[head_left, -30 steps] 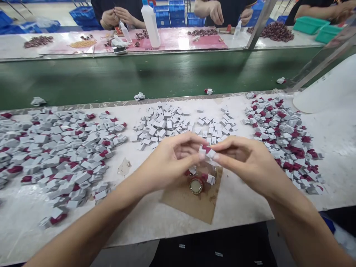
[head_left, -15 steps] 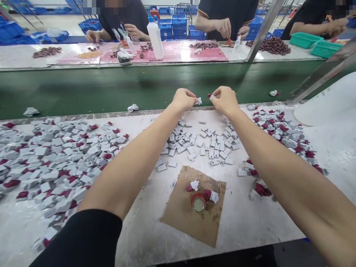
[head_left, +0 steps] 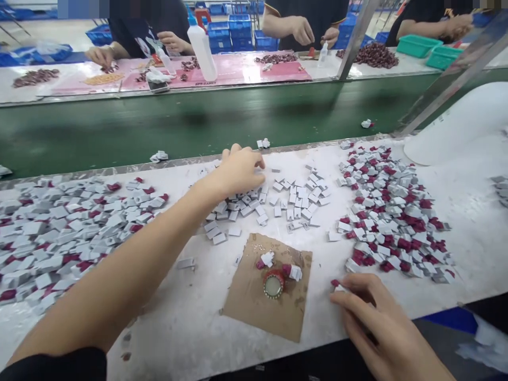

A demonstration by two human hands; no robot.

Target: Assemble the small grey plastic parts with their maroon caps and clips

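While label reads "XPF-FAMILY"? unclear | left hand on grey pieces

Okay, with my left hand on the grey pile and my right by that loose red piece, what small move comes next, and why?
Probably pinch one piece with each hand: the left hand rests on the grey pieces, and the right hand's fingertips touch a red and white piece, neither visibly gripped.

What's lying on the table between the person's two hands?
In the head view, between the left hand and the right hand lie scattered small white pieces and a brown cardboard square bearing a round red cap.
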